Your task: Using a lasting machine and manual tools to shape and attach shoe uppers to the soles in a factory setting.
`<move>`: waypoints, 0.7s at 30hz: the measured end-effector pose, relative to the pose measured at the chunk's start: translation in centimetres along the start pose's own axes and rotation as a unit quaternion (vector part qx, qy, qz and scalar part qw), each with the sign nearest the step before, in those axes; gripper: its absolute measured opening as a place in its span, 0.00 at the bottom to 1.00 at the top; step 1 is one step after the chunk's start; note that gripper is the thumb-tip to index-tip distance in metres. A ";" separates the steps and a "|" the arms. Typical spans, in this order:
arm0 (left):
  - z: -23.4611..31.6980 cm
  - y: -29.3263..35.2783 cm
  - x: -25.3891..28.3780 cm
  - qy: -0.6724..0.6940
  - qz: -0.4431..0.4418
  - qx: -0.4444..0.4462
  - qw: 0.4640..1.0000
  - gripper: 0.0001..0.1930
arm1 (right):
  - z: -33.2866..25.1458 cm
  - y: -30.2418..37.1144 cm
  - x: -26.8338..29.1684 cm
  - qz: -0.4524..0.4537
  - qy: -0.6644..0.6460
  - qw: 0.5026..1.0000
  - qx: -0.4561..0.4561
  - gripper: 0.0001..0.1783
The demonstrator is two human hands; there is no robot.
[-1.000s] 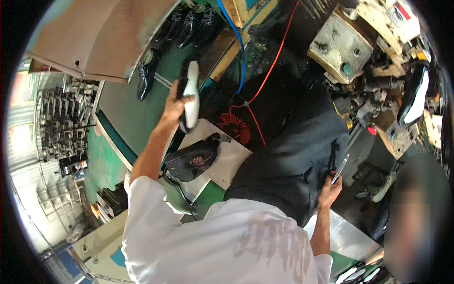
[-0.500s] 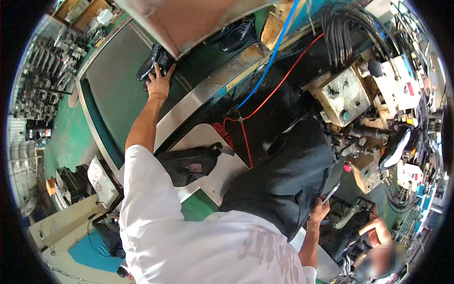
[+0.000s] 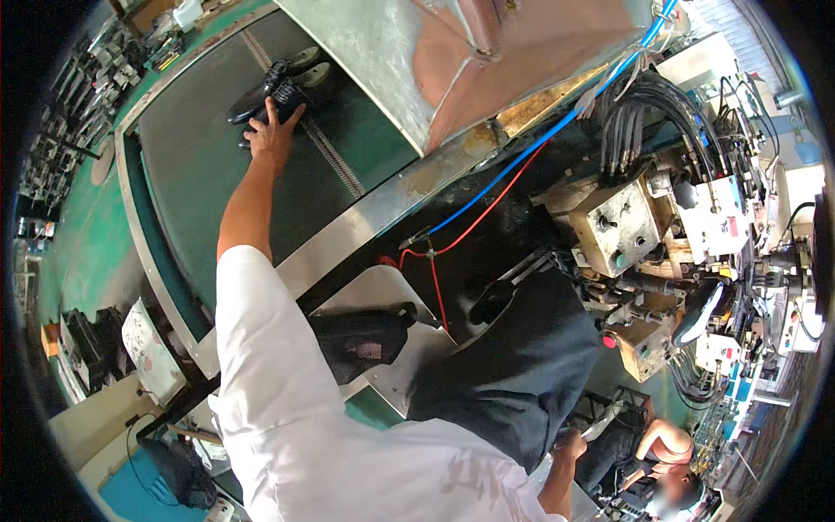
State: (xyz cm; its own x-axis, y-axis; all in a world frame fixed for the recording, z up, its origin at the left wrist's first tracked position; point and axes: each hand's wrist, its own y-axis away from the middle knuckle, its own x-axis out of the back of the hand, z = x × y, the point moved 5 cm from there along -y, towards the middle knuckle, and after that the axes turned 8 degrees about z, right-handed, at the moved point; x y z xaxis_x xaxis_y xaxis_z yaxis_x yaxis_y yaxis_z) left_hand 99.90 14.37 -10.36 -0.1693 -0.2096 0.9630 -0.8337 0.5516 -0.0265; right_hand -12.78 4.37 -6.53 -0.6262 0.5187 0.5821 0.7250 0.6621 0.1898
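Upper left of the frame: a black shoe (image 3: pixel 271 87) lies on a dark green conveyor belt (image 3: pixel 209 165) edged in bare silver metal. Above it, upper centre, a grey hood (image 3: pixel 452 61) shows a rust-pink patch. The person's shirt (image 3: pixel 296 418) in the lower centre is plain white — the trousers (image 3: pixel 513 365) beside it are black. 2 cables cross the middle of the frame: 1 blue (image 3: pixel 522 161), 1 red (image 3: pixel 487 213). At right, the machine (image 3: pixel 626 226) is beige with black hoses. The floor (image 3: pixel 78 252) at left is green.
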 end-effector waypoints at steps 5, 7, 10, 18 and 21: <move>-0.8 -2.2 -2.1 -0.017 0.026 0.024 0.999 0.41 | 7.0 0.9 7.2 0.125 0.073 0.969 -0.202 0.15; -0.8 -2.0 -2.4 0.034 0.063 0.032 0.997 0.37 | 11.3 1.9 8.8 0.098 -0.007 0.980 -0.172 0.21; 1.1 -2.5 -1.5 0.014 0.046 -0.088 0.995 0.31 | 19.0 4.7 8.2 0.199 -0.064 0.920 -0.330 0.19; 14.9 -1.2 7.3 -0.075 0.034 -0.387 0.918 0.26 | 17.5 16.4 6.7 0.280 0.008 0.907 -0.315 0.39; 24.7 9.7 9.8 0.286 0.058 -0.444 0.847 0.22 | 16.5 16.7 7.0 0.318 0.093 0.900 -0.284 0.37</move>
State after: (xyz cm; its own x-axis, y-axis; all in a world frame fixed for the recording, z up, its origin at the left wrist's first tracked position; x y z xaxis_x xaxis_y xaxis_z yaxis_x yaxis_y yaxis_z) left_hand 77.18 -2.27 -7.77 0.2714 0.1731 0.9468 -0.0622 0.9848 -0.1622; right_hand -9.82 27.99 -12.33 -0.0122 0.5598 0.8285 0.9825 -0.1475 0.1141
